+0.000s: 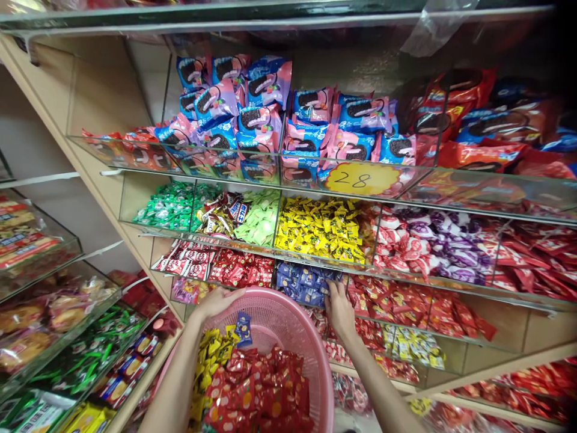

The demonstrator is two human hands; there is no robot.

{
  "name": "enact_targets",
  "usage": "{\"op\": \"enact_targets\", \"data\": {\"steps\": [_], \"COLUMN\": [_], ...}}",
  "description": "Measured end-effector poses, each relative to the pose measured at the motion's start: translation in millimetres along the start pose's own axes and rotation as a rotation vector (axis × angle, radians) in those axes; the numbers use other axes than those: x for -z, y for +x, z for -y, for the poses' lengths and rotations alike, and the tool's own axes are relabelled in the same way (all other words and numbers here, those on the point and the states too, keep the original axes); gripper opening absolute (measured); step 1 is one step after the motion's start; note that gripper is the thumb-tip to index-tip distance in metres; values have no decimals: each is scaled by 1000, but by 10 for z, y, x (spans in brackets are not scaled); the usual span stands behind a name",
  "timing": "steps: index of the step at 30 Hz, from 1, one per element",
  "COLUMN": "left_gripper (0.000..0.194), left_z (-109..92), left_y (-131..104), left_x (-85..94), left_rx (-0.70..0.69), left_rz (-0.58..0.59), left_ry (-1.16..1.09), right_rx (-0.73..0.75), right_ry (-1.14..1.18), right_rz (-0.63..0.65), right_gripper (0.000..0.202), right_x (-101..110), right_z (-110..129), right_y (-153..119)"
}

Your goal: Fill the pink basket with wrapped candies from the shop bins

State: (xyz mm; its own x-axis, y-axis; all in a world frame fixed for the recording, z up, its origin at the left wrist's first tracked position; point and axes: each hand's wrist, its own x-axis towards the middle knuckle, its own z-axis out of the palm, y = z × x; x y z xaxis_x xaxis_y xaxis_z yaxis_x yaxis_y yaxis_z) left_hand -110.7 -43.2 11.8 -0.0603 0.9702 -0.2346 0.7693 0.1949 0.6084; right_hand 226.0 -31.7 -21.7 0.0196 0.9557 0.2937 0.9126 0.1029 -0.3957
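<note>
A pink plastic basket (315, 343) holds red packets (261, 391), yellow packets (211, 355) and a few dark blue ones (243, 329). My left hand (219, 302) is closed over the basket's far left rim. At the right edge of a shelf compartment of dark blue packets (304, 284), my right hand (339, 305) reaches in with its fingers bent. Its fingertips are among the packets and partly hidden, so whether it holds one is unclear.
Glass-fronted shelves hold yellow candies (320, 231), green candies (175, 207), purple-white candies (455, 243) and, above, blue-pink cookie packs (261, 132). A yellow tag (358, 179) reads 28. More stocked shelves (58, 325) stand at the left.
</note>
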Motion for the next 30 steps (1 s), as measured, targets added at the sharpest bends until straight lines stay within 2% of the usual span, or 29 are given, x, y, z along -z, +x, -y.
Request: {"op": "enact_targets", "data": {"steps": [5, 8, 10, 13, 16, 19, 21, 26, 28, 30], "left_gripper": [55, 54, 55, 55, 56, 56, 56, 55, 55, 56], "left_z": [18, 37, 47, 53, 52, 53, 56, 83, 103, 121], "left_y": [-3, 4, 10, 12, 7, 4, 6, 23, 32, 40], "left_x": [-3, -12, -16, -17, -18, -26, -35, -64, -76, -84], "left_rx": [-10, -12, -14, -17, -8, -2, -6, -18, -20, -16], "left_rz": [-7, -14, -15, -7, -2, 1, 5, -8, -16, -17], "left_ry": [-25, -15, -5, 3, -1, -1, 9, 12, 14, 26], "right_rx": [43, -34, -169, -386, -481, -467, -460, -506, -521, -494], "right_ry": [259, 595, 949, 1470, 1753, 1826, 1805, 1764, 1725, 1656], "right_rz": [-146, -187, -102, 150, 386, 548, 599, 539, 495, 504], "right_gripper": [39, 42, 46, 37, 21, 24, 27, 27, 27, 28], "right_x": [106, 224, 322, 474, 586, 635, 641, 595, 544, 463], "right_z": [-4, 38, 97, 212, 321, 408, 457, 556, 608, 684], "right_y": [-55, -78, -102, -158, -221, -270, -293, -342, -366, -390]}}
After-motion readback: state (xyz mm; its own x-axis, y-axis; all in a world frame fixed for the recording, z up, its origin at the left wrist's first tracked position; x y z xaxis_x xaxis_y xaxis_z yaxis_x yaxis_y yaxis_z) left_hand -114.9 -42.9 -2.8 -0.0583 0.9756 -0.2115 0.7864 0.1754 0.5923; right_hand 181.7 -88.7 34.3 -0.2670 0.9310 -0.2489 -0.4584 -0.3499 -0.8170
